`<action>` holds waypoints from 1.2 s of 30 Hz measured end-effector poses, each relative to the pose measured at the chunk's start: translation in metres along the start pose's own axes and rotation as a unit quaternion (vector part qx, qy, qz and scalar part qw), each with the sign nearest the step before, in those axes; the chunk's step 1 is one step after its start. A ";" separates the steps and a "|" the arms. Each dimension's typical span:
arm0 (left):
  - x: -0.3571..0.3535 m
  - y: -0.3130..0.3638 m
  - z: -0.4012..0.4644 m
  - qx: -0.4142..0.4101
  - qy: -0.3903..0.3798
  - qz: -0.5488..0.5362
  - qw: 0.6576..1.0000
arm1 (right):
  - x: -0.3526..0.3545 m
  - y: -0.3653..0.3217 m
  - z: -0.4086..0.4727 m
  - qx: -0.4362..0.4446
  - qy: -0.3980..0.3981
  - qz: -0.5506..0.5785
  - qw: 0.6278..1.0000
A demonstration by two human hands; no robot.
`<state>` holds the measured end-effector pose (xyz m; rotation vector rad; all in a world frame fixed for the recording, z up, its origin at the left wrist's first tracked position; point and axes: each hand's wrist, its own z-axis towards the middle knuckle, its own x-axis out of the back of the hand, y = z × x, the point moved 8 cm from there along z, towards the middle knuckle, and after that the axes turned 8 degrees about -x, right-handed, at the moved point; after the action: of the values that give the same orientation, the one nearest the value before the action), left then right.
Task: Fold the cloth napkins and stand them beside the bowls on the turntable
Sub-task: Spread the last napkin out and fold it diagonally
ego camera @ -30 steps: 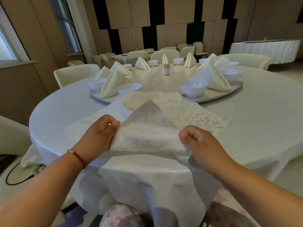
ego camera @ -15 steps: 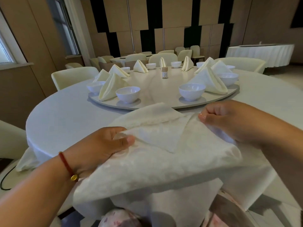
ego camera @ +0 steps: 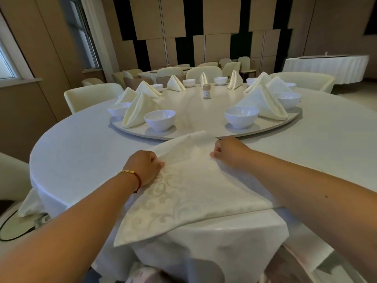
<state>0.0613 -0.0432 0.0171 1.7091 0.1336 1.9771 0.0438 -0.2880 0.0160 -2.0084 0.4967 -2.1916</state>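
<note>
Head view of a napkin fold in progress. The cloth napkin lies on the counter directly in front of the person, folded to a rough triangle: its long edge runs left to right along the near rim and partly overhangs it, and its apex points away toward the turntable. The left hand pinches the napkin's left sloping edge with curled fingers; the right hand pinches the cloth just beside the apex, likewise curled. Both hands sit on the far half of the cloth, the right one nearer the apex and the turntable. On the turntable, two bowls at the near edge have a gap between them with no standing napkin, while finished napkins stand beside other bowls. Judged from this layout, the folded piece will travel straight forward into that gap.
</note>
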 end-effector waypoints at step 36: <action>-0.029 0.055 0.023 -0.152 -0.022 -0.219 0.964 | 0.012 0.051 0.041 -0.229 -0.057 0.283 0.929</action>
<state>0.0679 -0.1097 0.0177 1.3828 0.1672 1.5438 0.0767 -0.3459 0.0136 -1.8323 1.4714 -1.6952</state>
